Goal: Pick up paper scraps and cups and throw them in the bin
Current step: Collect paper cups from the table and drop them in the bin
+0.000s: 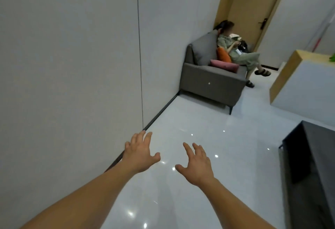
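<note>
White floor under hands (both spread)

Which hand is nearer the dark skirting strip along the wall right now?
Left. The left hand hovers, fingers spread, right by the skirting strip; the right hand is farther out over the white floor.

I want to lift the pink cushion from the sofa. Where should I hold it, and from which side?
Probably its front edge, coming from the open front of the sofa. The pink cushion lies flat; the armrest, the orange cushion and the seated person close the other sides.
</note>
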`<action>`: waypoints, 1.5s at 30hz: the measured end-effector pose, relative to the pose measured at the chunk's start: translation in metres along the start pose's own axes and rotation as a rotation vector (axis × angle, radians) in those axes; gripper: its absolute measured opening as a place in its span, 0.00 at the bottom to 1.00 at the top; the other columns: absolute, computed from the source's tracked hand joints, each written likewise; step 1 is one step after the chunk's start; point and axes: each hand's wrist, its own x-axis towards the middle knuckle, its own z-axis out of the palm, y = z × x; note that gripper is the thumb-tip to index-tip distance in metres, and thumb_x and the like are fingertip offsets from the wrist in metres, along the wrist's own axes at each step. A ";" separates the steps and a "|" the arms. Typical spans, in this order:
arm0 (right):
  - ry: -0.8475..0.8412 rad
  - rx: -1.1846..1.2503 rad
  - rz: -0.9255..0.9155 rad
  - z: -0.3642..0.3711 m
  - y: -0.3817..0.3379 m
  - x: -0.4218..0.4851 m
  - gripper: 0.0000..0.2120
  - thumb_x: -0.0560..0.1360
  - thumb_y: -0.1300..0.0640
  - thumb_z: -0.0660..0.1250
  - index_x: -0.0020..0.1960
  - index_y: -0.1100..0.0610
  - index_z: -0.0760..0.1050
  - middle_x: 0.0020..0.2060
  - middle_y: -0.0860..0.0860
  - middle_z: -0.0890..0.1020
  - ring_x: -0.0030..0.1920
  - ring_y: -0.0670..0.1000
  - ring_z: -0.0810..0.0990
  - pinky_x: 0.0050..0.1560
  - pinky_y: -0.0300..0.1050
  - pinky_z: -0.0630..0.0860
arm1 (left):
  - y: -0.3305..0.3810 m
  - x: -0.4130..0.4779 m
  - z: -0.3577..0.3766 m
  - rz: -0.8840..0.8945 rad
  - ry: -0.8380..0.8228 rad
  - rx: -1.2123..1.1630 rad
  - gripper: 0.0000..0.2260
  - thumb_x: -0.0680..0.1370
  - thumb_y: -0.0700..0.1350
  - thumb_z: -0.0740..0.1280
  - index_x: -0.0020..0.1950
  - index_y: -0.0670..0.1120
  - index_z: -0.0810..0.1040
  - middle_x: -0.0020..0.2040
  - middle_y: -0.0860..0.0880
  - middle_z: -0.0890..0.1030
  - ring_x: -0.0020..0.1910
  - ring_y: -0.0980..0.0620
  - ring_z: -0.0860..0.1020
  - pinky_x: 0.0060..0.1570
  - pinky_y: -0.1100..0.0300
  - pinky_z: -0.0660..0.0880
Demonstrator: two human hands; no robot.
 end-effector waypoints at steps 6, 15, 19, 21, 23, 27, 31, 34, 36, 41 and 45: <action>0.055 0.020 0.159 -0.047 0.090 0.042 0.41 0.74 0.35 0.62 0.79 0.42 0.44 0.79 0.51 0.48 0.79 0.54 0.42 0.75 0.55 0.51 | 0.104 0.084 0.016 0.179 -0.042 0.024 0.39 0.72 0.65 0.60 0.78 0.52 0.50 0.78 0.50 0.51 0.77 0.47 0.49 0.72 0.45 0.53; 0.146 0.023 0.440 -0.111 0.198 0.128 0.41 0.74 0.35 0.63 0.79 0.42 0.45 0.79 0.51 0.48 0.78 0.54 0.43 0.75 0.56 0.51 | 0.248 0.240 0.045 0.473 -0.117 -0.014 0.38 0.73 0.66 0.61 0.78 0.52 0.51 0.78 0.49 0.52 0.77 0.45 0.50 0.72 0.44 0.56; 0.211 0.018 0.543 -0.138 0.241 0.156 0.41 0.74 0.35 0.62 0.79 0.42 0.44 0.79 0.51 0.48 0.78 0.55 0.43 0.75 0.57 0.51 | 0.318 0.300 0.052 0.601 -0.119 0.001 0.38 0.73 0.65 0.62 0.78 0.52 0.52 0.78 0.49 0.53 0.77 0.45 0.51 0.73 0.44 0.56; 0.212 0.002 0.595 -0.148 0.270 0.163 0.41 0.74 0.35 0.62 0.79 0.42 0.44 0.79 0.51 0.48 0.78 0.55 0.43 0.75 0.57 0.51 | 0.357 0.319 0.060 0.666 -0.147 0.013 0.38 0.73 0.65 0.62 0.77 0.52 0.53 0.78 0.49 0.53 0.77 0.45 0.51 0.72 0.43 0.57; 0.239 0.006 0.653 -0.156 0.305 0.167 0.41 0.74 0.35 0.62 0.79 0.43 0.44 0.79 0.51 0.49 0.78 0.55 0.44 0.74 0.57 0.51 | 0.396 0.333 0.076 0.725 -0.173 0.020 0.38 0.73 0.65 0.62 0.77 0.52 0.53 0.78 0.49 0.53 0.77 0.45 0.51 0.73 0.43 0.56; 0.259 0.024 0.766 -0.178 0.388 0.179 0.41 0.74 0.35 0.62 0.79 0.43 0.44 0.79 0.52 0.49 0.78 0.54 0.43 0.74 0.59 0.51 | 0.486 0.359 0.108 0.837 -0.220 0.052 0.37 0.73 0.65 0.62 0.77 0.52 0.52 0.78 0.49 0.53 0.77 0.45 0.50 0.73 0.43 0.55; 0.292 0.059 0.812 -0.208 0.477 0.194 0.41 0.75 0.36 0.63 0.79 0.44 0.44 0.79 0.51 0.48 0.78 0.55 0.42 0.75 0.59 0.50 | 0.585 0.383 0.135 0.895 -0.228 0.062 0.37 0.73 0.65 0.62 0.77 0.52 0.53 0.78 0.49 0.53 0.77 0.45 0.50 0.73 0.42 0.54; 0.283 0.087 0.826 -0.237 0.542 0.198 0.41 0.75 0.37 0.63 0.79 0.44 0.44 0.79 0.51 0.47 0.78 0.54 0.42 0.76 0.59 0.50 | 0.658 0.403 0.148 0.919 -0.235 0.066 0.38 0.73 0.65 0.61 0.77 0.52 0.53 0.78 0.49 0.53 0.77 0.45 0.50 0.72 0.42 0.54; 0.280 0.092 0.841 -0.260 0.590 0.203 0.41 0.75 0.37 0.63 0.79 0.43 0.44 0.79 0.51 0.47 0.78 0.54 0.41 0.76 0.60 0.49 | 0.705 0.417 0.157 0.920 -0.225 0.040 0.38 0.73 0.65 0.61 0.77 0.52 0.53 0.78 0.49 0.53 0.77 0.46 0.49 0.72 0.42 0.54; 0.244 0.090 0.888 -0.300 0.688 0.230 0.41 0.75 0.38 0.63 0.79 0.44 0.44 0.79 0.52 0.46 0.78 0.55 0.41 0.76 0.62 0.48 | 0.793 0.458 0.183 0.952 -0.234 0.056 0.38 0.73 0.65 0.60 0.77 0.51 0.53 0.78 0.49 0.53 0.77 0.46 0.50 0.72 0.43 0.55; 0.242 0.080 0.915 -0.327 0.762 0.271 0.41 0.75 0.38 0.63 0.79 0.44 0.43 0.79 0.51 0.45 0.78 0.55 0.40 0.75 0.62 0.48 | 0.863 0.508 0.212 0.980 -0.257 0.057 0.38 0.73 0.65 0.60 0.78 0.51 0.52 0.78 0.49 0.53 0.77 0.47 0.50 0.72 0.44 0.55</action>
